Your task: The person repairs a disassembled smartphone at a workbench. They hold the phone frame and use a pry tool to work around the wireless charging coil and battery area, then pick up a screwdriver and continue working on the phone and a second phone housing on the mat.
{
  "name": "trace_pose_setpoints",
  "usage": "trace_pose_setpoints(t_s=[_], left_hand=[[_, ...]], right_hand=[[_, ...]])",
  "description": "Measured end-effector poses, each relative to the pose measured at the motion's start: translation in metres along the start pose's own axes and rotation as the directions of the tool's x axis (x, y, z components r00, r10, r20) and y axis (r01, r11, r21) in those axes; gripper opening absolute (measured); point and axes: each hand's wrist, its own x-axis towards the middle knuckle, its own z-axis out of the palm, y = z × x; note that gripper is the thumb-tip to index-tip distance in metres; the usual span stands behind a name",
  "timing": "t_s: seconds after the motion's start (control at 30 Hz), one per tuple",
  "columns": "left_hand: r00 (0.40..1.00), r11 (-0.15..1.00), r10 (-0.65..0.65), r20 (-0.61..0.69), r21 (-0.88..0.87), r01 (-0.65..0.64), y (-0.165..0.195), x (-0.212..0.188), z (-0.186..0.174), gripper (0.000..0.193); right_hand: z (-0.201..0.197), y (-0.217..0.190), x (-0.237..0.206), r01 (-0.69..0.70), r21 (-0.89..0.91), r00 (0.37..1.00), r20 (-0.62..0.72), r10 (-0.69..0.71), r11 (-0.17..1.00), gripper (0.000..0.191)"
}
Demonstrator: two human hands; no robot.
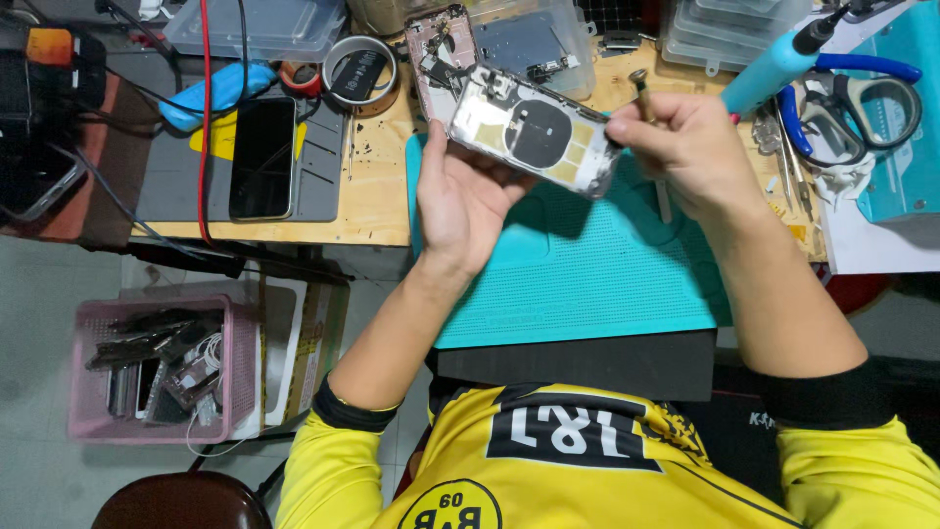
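2 hands up over the teal mat point(587, 284), and both are busy. My left hand point(460, 201) cradles an opened phone shell point(534, 142) from below, fingers curled up behind its near edge, palm toward me. The shell sits tilted in the air above the mat, insides facing up: a dark round coil in the middle, pale metal frame around it. My right hand point(685, 152) pinches the shell's right end, thumb and forefinger closed on the corner, and a thin tool point(643, 93) with a brass tip sticks up out of that same grip. So both sets of fingers are clenched on the shell, none released.

Behind the shell, a second stripped phone frame point(436, 54) lies on the table point(372, 201), just touching the held one in this view. Left of it stands a tape roll point(359, 73), and farther left a dark phone point(262, 157) lies face up on a grey pad point(323, 181), with a red cable point(205, 118) running down beside it. On my right, blue-handled pliers point(832, 93) and scissors point(881, 113) rest well apart from my hand. Down on the floor to my left, a pink basket point(88, 372) holds scrap parts.
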Motion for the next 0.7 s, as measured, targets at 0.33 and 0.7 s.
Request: trace_pose_setpoints(t_s=[0.33,0.7], left_hand=[[0.848,0.814,-0.531,-0.008,0.273,0.512,0.01,-0.011,-0.01,0.054],[0.858,0.849,-0.513,0.008,0.152,0.506,0.004,-0.01,-0.016,0.037]], right_hand=[[-0.025,-0.006,0.005,-0.015,0.007,0.988,0.154,0.013,1.0,0.01],[-0.04,0.009,0.015,-0.208,0.015,0.954,0.224,0.199,0.978,0.014]])
